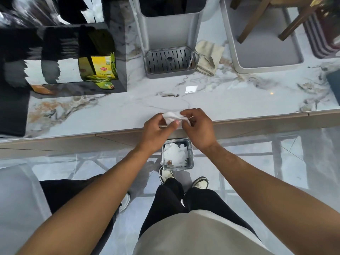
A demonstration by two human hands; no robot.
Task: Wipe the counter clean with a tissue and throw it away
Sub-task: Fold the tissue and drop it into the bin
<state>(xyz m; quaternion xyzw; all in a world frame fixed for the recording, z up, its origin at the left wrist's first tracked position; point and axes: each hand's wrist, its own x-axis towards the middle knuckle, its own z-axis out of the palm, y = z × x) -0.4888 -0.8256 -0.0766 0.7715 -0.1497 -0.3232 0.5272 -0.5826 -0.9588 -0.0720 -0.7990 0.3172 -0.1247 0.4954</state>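
Two hands pinched one crumpled tissue (174, 117) above the counter's (114, 115) near edge: left hand (156, 130) and right hand (197, 128) gripped opposite ends, its length running left-right. The bin (190, 156) stood directly below, on the floor; the move probably was straight down

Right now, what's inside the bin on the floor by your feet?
The metal bin holds crumpled white tissues and a small brownish scrap. Its bottom is covered by them, and the right hand hides the bin's far rim.
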